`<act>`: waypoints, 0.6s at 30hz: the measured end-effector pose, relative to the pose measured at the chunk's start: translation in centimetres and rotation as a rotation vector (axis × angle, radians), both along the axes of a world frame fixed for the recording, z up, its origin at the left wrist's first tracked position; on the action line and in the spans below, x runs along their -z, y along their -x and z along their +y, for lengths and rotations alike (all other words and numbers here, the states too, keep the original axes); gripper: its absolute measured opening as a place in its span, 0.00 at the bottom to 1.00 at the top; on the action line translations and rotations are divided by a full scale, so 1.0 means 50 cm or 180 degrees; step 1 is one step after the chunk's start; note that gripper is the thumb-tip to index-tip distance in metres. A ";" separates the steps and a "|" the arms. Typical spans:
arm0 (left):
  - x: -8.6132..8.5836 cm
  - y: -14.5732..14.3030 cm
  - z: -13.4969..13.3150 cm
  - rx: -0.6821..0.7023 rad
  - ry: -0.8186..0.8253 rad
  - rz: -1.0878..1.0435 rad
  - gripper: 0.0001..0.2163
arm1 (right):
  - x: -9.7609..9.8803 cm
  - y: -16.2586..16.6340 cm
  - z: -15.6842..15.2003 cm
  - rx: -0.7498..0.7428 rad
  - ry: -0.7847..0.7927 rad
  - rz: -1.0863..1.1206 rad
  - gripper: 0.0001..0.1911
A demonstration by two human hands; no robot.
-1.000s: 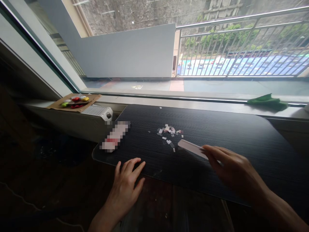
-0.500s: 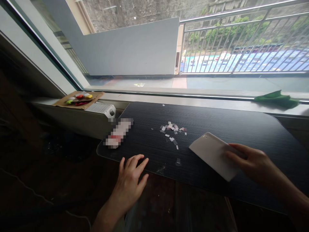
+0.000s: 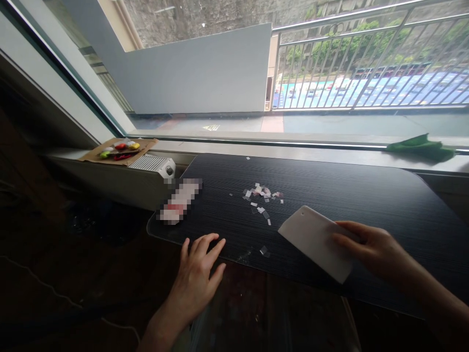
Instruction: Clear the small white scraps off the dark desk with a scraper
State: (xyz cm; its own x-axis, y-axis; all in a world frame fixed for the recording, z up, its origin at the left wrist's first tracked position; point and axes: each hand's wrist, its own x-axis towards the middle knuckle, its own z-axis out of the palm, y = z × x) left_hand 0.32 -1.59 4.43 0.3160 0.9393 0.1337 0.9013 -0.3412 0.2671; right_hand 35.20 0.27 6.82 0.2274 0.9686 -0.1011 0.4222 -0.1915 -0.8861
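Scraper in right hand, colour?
Plain white scraper, clearest in the head view.

count: 2 hands, left hand [image 3: 196, 283] and right hand [image 3: 370, 247]. 1 white scraper [image 3: 315, 239]. 1 black mat [image 3: 348, 195]. 1 loose pile of paper scraps [image 3: 262, 195], too many and too small to count, plus 1 stray scrap [image 3: 264, 251] at its 6 o'clock. 1 green cloth [image 3: 421, 146] at 2 o'clock. 1 cardboard sheet [image 3: 144, 145] and 1 white vented box [image 3: 154, 165] at 10 o'clock.
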 end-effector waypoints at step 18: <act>-0.011 -0.005 -0.003 -0.0019 0.0098 -0.0011 0.20 | 0.029 0.052 0.000 -0.1120 0.0799 0.0451 0.23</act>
